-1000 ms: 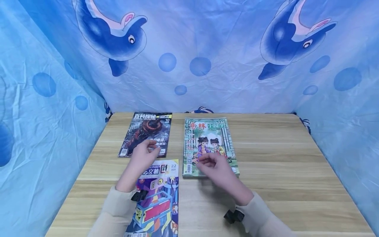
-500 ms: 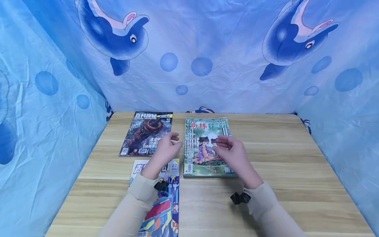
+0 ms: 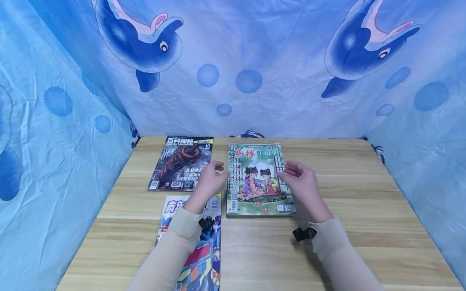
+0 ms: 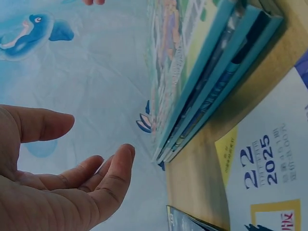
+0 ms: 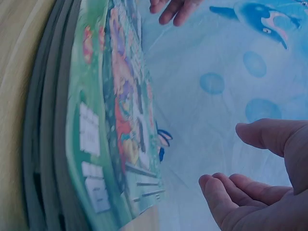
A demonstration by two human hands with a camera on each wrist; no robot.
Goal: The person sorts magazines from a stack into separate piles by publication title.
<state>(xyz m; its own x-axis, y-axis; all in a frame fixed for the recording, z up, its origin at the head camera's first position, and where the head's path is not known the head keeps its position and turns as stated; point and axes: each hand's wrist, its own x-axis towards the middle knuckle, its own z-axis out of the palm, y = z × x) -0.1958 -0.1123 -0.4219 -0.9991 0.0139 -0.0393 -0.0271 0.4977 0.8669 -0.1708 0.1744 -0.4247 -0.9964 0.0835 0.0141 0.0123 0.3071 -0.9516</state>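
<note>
Head view: magazine stack (image 3: 260, 184), long axis front-to-back, title (image 3: 257, 153) end far.

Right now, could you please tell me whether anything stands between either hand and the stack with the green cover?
Nothing visible does: the wrist views show open space from the left hand and right hand to the green-covered stack. The dark magazine lies left of it.
</note>
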